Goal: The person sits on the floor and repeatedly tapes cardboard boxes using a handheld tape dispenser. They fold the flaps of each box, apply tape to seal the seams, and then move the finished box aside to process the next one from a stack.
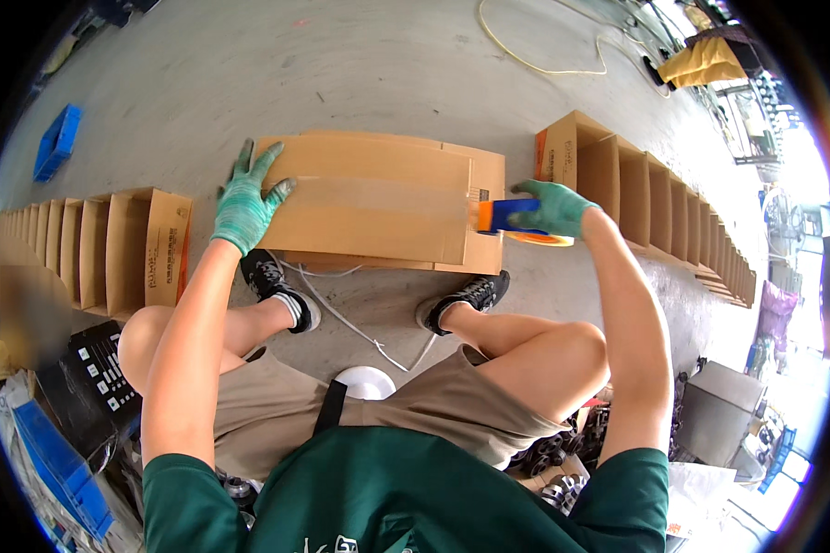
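Note:
A flat, closed cardboard box [369, 207] lies in front of me between my feet, with a pale strip of tape along its middle. My left hand [249, 198], in a green glove, rests at the box's left end with its fingers spread over the edge and top. In my gloved right hand [553, 210] is a blue and orange tape dispenser [507, 217], held at the right end of the box against the cardboard. Part of its orange body shows under my fingers.
Rows of open cardboard boxes stand to the left [111, 249] and right [655, 198]. A blue crate [57, 143] sits at far left. A pale cord [341, 323] runs between my shoes, and a yellow hose [535, 64] curls on the far floor. Metal parts [563, 461] lie behind me at right.

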